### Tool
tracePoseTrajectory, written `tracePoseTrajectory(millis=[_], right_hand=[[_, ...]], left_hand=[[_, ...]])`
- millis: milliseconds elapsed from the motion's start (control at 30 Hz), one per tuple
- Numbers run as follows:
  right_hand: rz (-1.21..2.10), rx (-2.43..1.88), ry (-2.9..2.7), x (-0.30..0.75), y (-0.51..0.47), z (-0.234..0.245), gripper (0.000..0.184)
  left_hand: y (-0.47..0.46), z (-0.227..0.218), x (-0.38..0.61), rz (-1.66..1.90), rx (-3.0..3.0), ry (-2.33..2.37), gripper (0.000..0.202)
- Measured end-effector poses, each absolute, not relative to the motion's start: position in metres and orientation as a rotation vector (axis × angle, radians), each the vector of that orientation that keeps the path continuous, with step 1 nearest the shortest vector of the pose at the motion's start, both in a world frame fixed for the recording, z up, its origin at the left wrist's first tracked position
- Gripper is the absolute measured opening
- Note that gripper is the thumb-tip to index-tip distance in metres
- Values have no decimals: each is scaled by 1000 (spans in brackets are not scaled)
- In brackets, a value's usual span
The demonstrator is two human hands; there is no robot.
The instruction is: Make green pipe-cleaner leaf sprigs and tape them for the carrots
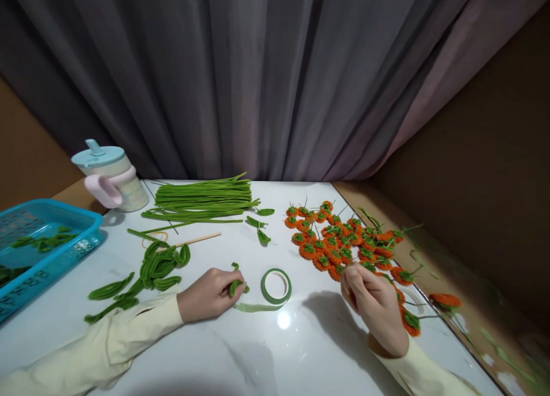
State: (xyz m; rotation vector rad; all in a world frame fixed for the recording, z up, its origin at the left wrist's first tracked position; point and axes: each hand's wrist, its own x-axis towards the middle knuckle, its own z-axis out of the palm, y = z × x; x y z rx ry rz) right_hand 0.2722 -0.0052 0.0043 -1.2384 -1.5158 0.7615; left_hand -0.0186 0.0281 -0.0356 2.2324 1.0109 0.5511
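Observation:
My left hand point(210, 295) rests on the white table point(266, 350) with its fingers closed on a small green pipe-cleaner leaf point(235, 285). A roll of green floral tape point(275, 286) lies just right of it, a loose end trailing toward that hand. My right hand point(373, 304) is curled at the near edge of a pile of orange pipe-cleaner fruits with green tops point(339, 238), its fingers pinching one of them by its wire stem.
A bundle of straight green pipe cleaners point(204, 200) lies at the back. Folded green leaves point(158, 265) and a wooden stick point(201, 239) sit at the left. A blue basket point(38, 247) and a lidded cup point(109, 178) stand far left. A brown wall borders the right.

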Motion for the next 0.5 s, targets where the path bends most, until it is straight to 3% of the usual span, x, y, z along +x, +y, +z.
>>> tracePoseTrajectory(millis=[100, 333, 500], right_hand=[[792, -1228, -1493, 272, -5, 6, 49], [995, -1051, -1378, 268, -2, 12, 18], [479, -1134, -1315, 280, -7, 39, 10]], left_hand=[[28, -36, -19, 552, 2235, 1017, 17], [28, -38, -20, 524, 2244, 1043, 18], [29, -40, -20, 516, 2278, 1043, 20]])
